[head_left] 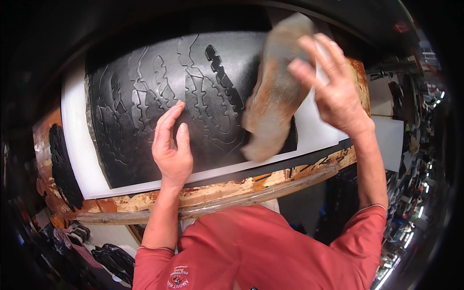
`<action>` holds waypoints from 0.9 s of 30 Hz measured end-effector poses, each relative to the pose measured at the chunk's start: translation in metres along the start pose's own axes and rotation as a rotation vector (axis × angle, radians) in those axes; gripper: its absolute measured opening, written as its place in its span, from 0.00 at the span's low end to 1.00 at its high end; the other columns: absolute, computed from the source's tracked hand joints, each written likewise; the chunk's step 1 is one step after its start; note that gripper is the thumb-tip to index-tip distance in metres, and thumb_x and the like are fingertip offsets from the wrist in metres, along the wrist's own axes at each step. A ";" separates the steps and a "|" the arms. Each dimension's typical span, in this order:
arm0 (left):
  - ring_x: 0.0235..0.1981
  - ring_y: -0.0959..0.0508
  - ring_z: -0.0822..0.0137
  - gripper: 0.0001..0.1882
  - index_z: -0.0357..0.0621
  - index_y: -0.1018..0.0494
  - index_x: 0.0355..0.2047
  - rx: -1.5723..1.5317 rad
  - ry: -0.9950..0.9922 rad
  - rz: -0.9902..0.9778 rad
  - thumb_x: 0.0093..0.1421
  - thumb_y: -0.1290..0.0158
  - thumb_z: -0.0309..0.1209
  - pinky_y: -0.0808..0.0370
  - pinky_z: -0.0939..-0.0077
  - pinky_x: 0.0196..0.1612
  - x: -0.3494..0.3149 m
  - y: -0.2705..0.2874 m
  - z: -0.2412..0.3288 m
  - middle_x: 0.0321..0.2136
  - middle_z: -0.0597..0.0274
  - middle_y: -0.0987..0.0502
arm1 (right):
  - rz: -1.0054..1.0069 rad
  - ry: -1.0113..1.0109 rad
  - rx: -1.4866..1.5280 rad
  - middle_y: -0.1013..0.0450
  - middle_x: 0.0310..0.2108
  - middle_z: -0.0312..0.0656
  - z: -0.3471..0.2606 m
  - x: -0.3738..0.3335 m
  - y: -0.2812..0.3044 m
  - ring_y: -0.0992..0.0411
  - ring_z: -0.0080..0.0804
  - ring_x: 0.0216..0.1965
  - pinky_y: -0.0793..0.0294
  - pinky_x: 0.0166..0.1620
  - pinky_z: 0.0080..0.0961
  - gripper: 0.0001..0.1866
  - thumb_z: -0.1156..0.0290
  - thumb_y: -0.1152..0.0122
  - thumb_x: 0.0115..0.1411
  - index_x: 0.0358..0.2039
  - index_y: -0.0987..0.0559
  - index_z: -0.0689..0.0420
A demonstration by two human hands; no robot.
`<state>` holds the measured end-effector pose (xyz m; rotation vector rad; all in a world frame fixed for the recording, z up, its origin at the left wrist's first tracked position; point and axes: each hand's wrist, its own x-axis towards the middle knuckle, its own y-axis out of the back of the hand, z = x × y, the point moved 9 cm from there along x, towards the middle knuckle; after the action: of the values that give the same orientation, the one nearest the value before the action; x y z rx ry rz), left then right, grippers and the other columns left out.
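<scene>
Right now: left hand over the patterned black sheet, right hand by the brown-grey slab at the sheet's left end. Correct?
Not quite: the brown-grey slab is at the right end of the black sheet, as the head view shows. The rest stands: left hand over the black sheet, right hand by the brown-grey slab.

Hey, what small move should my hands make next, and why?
Perhaps bring the left hand over to steady the long brown piece. That hand looks empty, over the black sheet, while only the right hand is at the piece's upper right side, and blur hides whether it grips.
</scene>
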<state>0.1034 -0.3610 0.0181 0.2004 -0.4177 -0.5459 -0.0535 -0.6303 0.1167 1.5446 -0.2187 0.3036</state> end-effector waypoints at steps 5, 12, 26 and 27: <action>0.59 0.19 0.53 0.17 0.34 0.21 0.54 0.099 -0.060 -0.065 0.66 0.46 0.15 0.26 0.62 0.65 0.003 -0.005 0.011 0.54 0.47 0.18 | 0.065 -0.902 0.765 0.43 0.73 0.69 0.021 -0.022 -0.085 0.40 0.60 0.73 0.40 0.75 0.49 0.52 0.55 0.24 0.59 0.76 0.40 0.65; 0.56 0.17 0.52 0.14 0.36 0.20 0.50 0.092 -0.061 -0.061 0.64 0.44 0.15 0.26 0.54 0.67 0.007 -0.007 0.011 0.49 0.48 0.16 | 0.195 -0.809 0.341 0.41 0.66 0.78 -0.028 0.003 -0.107 0.36 0.74 0.62 0.30 0.64 0.57 0.43 0.60 0.25 0.48 0.63 0.25 0.69; 0.54 0.16 0.52 0.13 0.36 0.19 0.48 0.135 -0.137 -0.085 0.64 0.43 0.16 0.27 0.49 0.67 0.005 -0.014 0.016 0.46 0.51 0.15 | 0.264 -0.916 0.262 0.35 0.66 0.70 -0.040 0.005 -0.097 0.31 0.65 0.60 0.27 0.63 0.50 0.38 0.59 0.24 0.45 0.57 0.18 0.62; 0.54 0.16 0.52 0.12 0.36 0.19 0.48 0.139 -0.136 -0.084 0.64 0.43 0.16 0.28 0.49 0.67 0.005 -0.014 0.016 0.46 0.51 0.15 | 0.262 -0.912 0.264 0.35 0.66 0.70 -0.040 0.005 -0.098 0.31 0.65 0.60 0.27 0.63 0.50 0.38 0.59 0.24 0.45 0.57 0.18 0.63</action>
<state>0.0938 -0.3767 0.0295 0.3163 -0.5823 -0.6160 -0.0187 -0.5899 0.0246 1.8323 -1.1346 -0.2033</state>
